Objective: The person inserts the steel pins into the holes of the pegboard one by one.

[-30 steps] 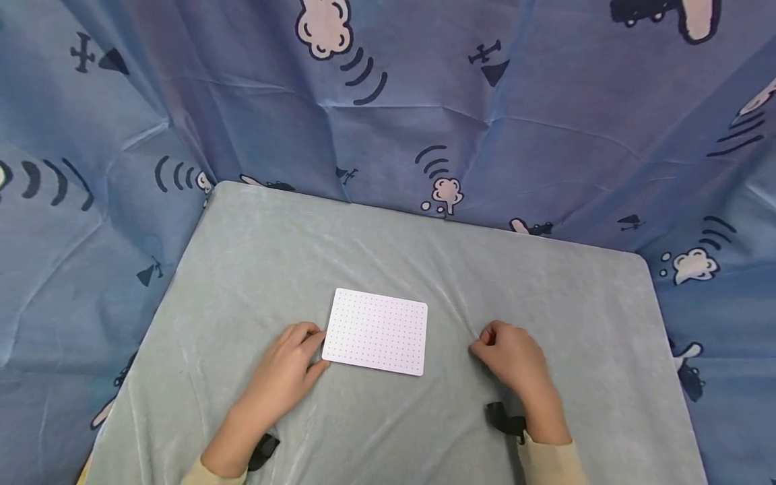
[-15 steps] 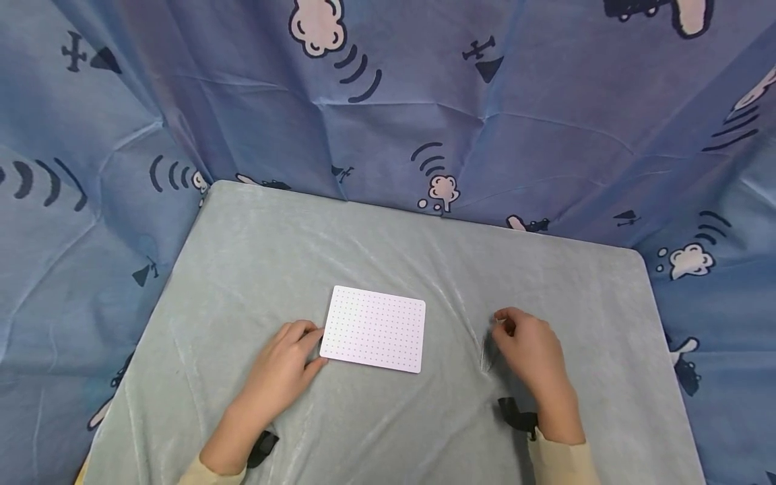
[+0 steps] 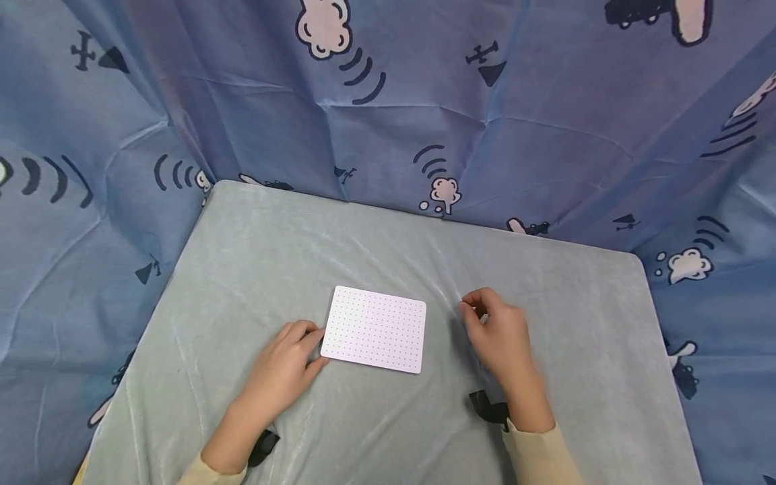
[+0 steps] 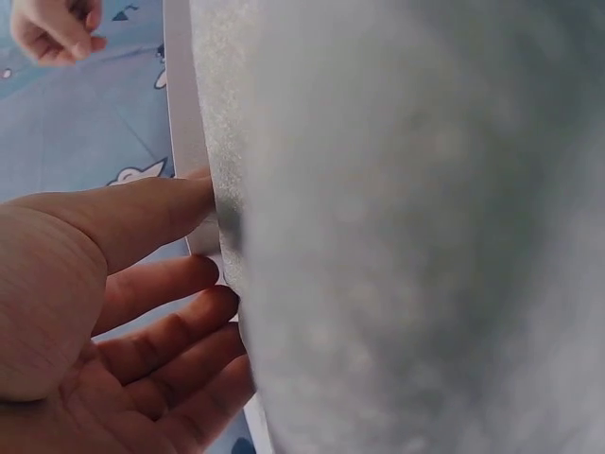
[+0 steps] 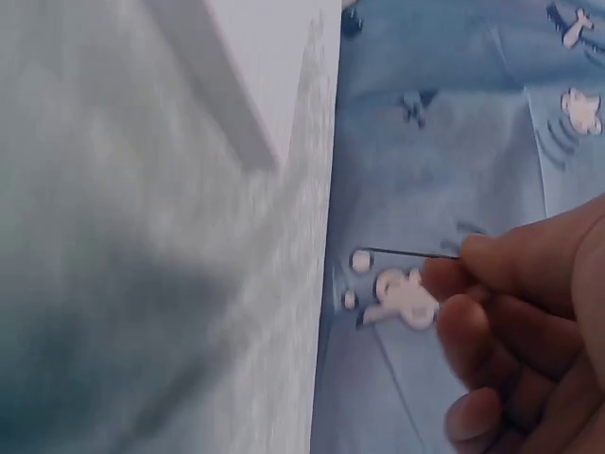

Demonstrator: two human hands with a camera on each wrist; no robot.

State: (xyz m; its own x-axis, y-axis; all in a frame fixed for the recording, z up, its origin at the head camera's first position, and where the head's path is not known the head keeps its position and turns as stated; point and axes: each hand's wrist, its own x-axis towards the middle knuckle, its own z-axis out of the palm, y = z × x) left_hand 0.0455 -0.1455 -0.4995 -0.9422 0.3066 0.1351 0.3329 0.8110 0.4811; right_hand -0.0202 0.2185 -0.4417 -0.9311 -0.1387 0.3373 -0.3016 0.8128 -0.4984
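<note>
Versus half a second ago, the rod (image 5: 406, 253) is being carried nearer the board (image 3: 373, 330), pinched in the right hand (image 3: 501, 337); the gap is thus being narrowed. Just right of the left hand (image 3: 280, 370), the board, on the desk (image 3: 582, 310), is being touched by loosely extended fingers.

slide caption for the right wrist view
Right hand pinching a thin dark rod before a patterned blue cloth.

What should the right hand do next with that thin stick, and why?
I'd probably bring the thin stick over to the white board. The right hand pinches it, with one end poking out free, but is apart from the board, off to its right. The left hand touches the board's edge, which may help keep it steady.
</note>
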